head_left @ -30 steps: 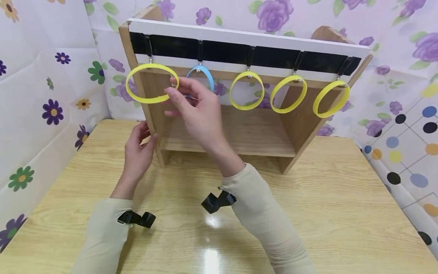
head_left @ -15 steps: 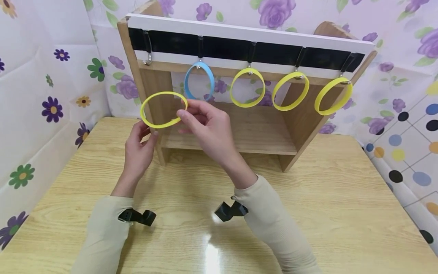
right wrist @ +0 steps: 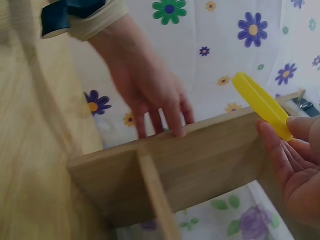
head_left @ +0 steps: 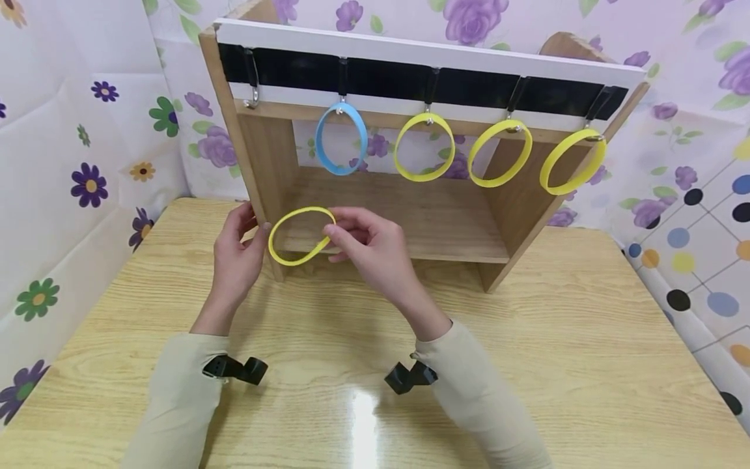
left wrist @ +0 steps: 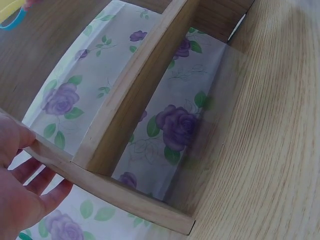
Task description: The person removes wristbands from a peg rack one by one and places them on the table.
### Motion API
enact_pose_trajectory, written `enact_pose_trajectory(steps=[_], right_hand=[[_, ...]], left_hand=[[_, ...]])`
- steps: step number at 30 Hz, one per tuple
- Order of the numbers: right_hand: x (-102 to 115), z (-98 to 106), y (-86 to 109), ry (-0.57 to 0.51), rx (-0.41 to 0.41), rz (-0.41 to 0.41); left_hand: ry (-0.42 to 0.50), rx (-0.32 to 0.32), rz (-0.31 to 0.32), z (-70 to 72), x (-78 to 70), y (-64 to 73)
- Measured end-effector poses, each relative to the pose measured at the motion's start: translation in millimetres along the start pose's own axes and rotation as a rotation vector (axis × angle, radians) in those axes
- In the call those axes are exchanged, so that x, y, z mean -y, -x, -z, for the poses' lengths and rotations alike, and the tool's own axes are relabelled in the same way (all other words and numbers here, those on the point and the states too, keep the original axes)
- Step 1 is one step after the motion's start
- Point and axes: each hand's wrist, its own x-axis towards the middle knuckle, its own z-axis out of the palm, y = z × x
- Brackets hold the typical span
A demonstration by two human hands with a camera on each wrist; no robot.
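In the head view my right hand [head_left: 383, 254] pinches a yellow silicone wristband [head_left: 295, 262] between thumb and fingers, low in front of the wooden rack's [head_left: 398, 202] left side. The band is slightly twisted. Seen by the right wrist camera, the wristband [right wrist: 262, 106] stands nearly edge-on. My left hand [head_left: 237, 254] grips the front edge of the rack's left side panel [head_left: 272, 150], thumb on one face and fingers on the other. At the rack's upper left, a metal hook [head_left: 254, 99] has nothing on it.
A blue wristband [head_left: 320, 146] and several yellow ones, such as the middle one [head_left: 398, 153], hang from hooks along the rack's black-and-white rail [head_left: 387, 75]. The rack stands on a wood-grain table [head_left: 527, 365]. Flowered cloth [head_left: 88, 150] covers the walls behind and at left.
The yellow wristband has come away from the leftmost hook and moved down and slightly right in my right hand. My left hand has stayed on the side panel.
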Motion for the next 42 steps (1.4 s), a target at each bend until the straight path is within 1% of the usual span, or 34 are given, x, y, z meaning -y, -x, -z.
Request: enact_pose_trajectory(steps=[5, 16, 25, 32, 39, 42], right_hand=[[-14, 7, 9.5, 0.007, 0.014, -0.065], [-37, 31, 26.2, 0.07, 0.025, -0.149], [-51, 54, 36.3, 0.069, 0.034, -0.201], [-64, 66, 46.2, 0.103, 0.044, -0.248], [-73, 88, 60.2, 0.149, 0.045, -0.343], [-78, 98, 65.9, 0.146, 0.053, -0.368]], left_hand=[[-0.001, -0.002, 0.018, -0.3, -0.7, 0.6], [-0.019, 0.006, 0.043, -0.9, 0.5, 1.3], [-0.003, 0.004, 0.042, 2.8, 1.4, 1.3], [-0.006, 0.012, 0.036, 3.9, 2.2, -1.0], [-0.003, 0.017, 0.025, 1.8, 2.9, -1.1], [-0.009, 0.019, 0.028, 2.2, 3.5, -1.3]])
